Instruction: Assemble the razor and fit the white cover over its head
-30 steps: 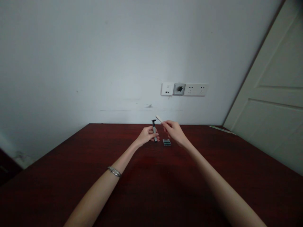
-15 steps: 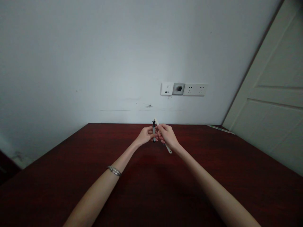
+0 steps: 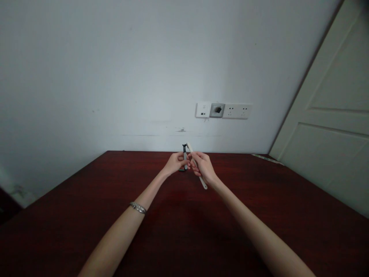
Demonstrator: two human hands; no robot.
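Note:
My left hand point(image 3: 174, 163) is closed around a slim grey-and-black razor point(image 3: 185, 158), held upright with its dark, T-shaped head at the top. My right hand point(image 3: 204, 166) grips a long off-white toothbrush point(image 3: 203, 182) at a slant; its lower end has a small hole. The upper end of the brush is close beside the razor head, and I cannot tell whether they touch. Bristles are too small to make out. A small dark item with a greenish edge point(image 3: 182, 169) shows just below my left fingers, mostly hidden.
Both forearms reach over a dark red wooden table point(image 3: 184, 231). Behind it stands a pale wall with a row of sockets and switches point(image 3: 224, 110). A thin light strip point(image 3: 267, 159) lies along the far right edge, near a white panelled door point(image 3: 331, 127).
The razor has shifted slightly left and tilted a little, coming somewhat apart from my right fingers. The lower end of the toothbrush has swung slightly left. Both grips are kept.

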